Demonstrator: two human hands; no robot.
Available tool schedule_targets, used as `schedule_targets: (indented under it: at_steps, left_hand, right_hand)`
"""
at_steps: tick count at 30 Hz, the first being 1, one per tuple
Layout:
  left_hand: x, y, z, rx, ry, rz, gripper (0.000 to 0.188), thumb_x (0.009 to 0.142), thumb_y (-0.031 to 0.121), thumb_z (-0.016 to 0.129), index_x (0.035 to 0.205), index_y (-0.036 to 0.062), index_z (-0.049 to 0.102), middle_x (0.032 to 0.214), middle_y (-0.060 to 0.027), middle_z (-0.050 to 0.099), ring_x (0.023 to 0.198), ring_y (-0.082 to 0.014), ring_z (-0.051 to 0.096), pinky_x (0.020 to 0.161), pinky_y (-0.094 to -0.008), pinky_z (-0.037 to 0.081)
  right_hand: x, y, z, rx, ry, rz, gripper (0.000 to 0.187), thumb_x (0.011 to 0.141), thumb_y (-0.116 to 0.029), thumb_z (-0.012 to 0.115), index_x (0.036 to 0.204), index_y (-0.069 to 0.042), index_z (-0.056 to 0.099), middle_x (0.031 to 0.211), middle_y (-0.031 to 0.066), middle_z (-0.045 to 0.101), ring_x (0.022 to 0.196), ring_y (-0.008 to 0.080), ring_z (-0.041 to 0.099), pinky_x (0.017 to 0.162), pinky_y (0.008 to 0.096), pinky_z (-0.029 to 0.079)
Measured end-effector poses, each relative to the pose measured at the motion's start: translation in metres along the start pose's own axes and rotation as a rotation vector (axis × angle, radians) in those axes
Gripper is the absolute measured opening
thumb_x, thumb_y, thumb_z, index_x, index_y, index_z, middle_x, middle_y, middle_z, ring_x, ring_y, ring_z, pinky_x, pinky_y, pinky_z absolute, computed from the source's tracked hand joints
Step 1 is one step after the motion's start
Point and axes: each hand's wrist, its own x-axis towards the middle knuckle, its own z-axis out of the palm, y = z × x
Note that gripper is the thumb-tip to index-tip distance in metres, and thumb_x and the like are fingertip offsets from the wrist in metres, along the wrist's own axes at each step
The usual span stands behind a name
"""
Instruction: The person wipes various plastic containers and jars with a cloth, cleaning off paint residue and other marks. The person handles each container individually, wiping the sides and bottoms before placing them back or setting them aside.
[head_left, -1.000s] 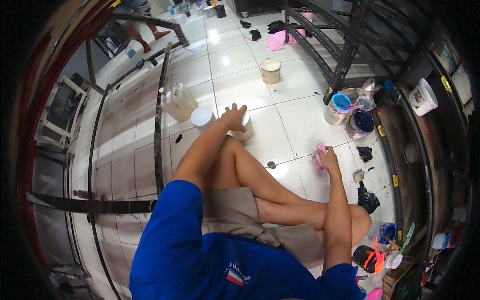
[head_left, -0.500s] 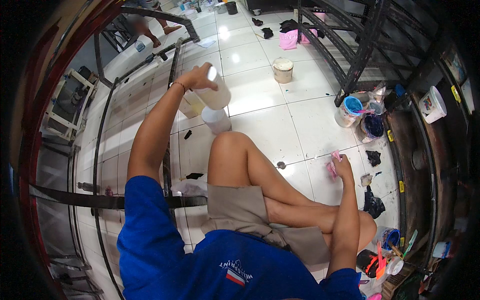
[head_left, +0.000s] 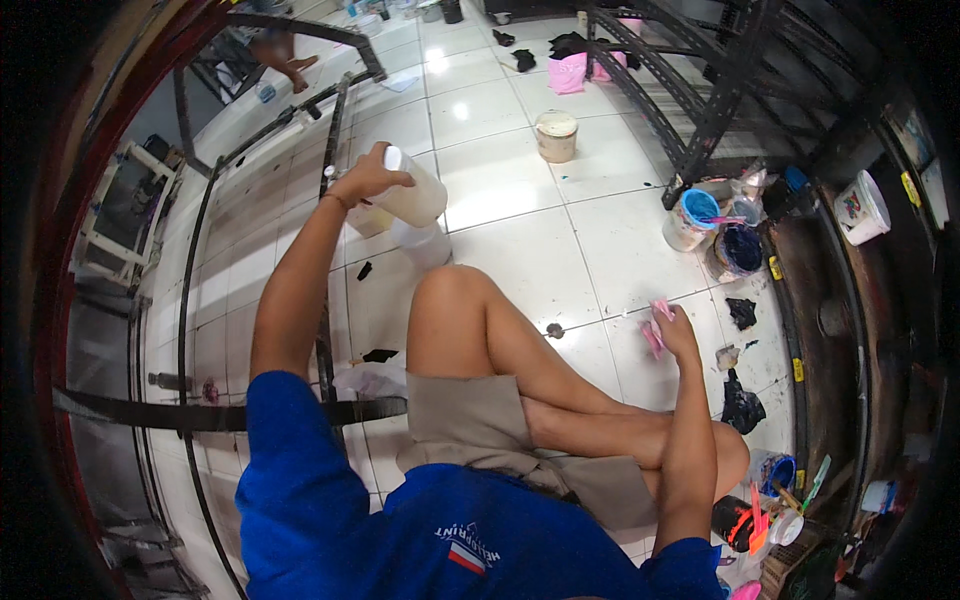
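Note:
My left hand [head_left: 370, 180] is closed around a whitish translucent plastic bottle [head_left: 418, 192], which leans with its white top end toward the upper left. Just below it, a white plastic tub [head_left: 426, 244] stands on the floor, partly covered by the bottle. A container with something yellowish in it [head_left: 370, 219] sits beside the tub, half hidden by my wrist. Over on the right, my right hand [head_left: 679, 332] grips a crumpled pink cloth [head_left: 655, 332] low above the floor, past my crossed legs.
A lidded white bucket [head_left: 556, 137] stands ahead. Paint pots, one light blue [head_left: 695, 220] and one dark blue [head_left: 741, 249], sit by the black metal rack [head_left: 700, 130]. Black scraps [head_left: 742, 402] lie at right. A black metal frame [head_left: 250, 413] crosses at left. Another person sits far left.
My left hand and the bottle have shifted a little left and lower. My right hand keeps hold of the pink cloth with little movement. The whole view has shifted slightly.

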Motion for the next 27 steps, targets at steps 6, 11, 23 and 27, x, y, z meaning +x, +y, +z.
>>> schedule_targets:
  at_steps: [6, 11, 23, 27]
  left_hand:
    - [-0.038, 0.071, 0.024, -0.575, -0.212, 0.061, 0.095, 0.071, 0.034, 0.075, 0.145, 0.0078, 0.02, 0.122, -0.0171, 0.049, 0.099, -0.0276, 0.059, 0.068, -0.0415, 0.055]
    - [-0.092, 0.16, 0.07, -0.697, -0.315, 0.317, 0.091, 0.072, 0.025, 0.074, 0.142, 0.0017, 0.021, 0.116, -0.0183, 0.05, 0.1, -0.0258, 0.057, 0.078, -0.0401, 0.053]
    - [-0.119, 0.221, 0.106, -0.835, -0.291, 0.426, 0.089, 0.075, 0.023, 0.071, 0.143, 0.0013, 0.017, 0.123, -0.0223, 0.045, 0.106, -0.0293, 0.056, 0.08, -0.0368, 0.053]
    - [-0.119, 0.226, 0.097, -0.745, -0.272, 0.539, 0.083, 0.075, 0.022, 0.07, 0.14, 0.0026, 0.023, 0.122, -0.0204, 0.044, 0.11, -0.0279, 0.052, 0.089, -0.0352, 0.047]
  right_hand:
    - [-0.028, -0.175, 0.023, 0.499, 0.186, -0.576, 0.04, 0.095, -0.029, 0.055, 0.123, -0.001, 0.049, 0.11, 0.0175, 0.061, 0.098, 0.0291, 0.061, 0.088, 0.0361, 0.047]
    - [-0.038, -0.257, 0.015, 0.69, 0.523, -0.534, 0.034, 0.096, -0.028, 0.051, 0.111, 0.003, 0.054, 0.096, 0.0138, 0.061, 0.082, 0.022, 0.059, 0.076, 0.0345, 0.047]
    - [-0.081, -0.218, 0.011, 0.819, 0.715, -0.44, 0.036, 0.101, -0.026, 0.039, 0.113, 0.004, 0.053, 0.098, 0.0213, 0.048, 0.087, 0.0369, 0.053, 0.08, 0.0437, 0.042]
    - [-0.07, -0.228, -0.032, 0.664, 0.757, -0.497, 0.039, 0.101, -0.029, 0.037, 0.11, 0.005, 0.055, 0.095, 0.0225, 0.051, 0.088, 0.0385, 0.054, 0.083, 0.0438, 0.042]
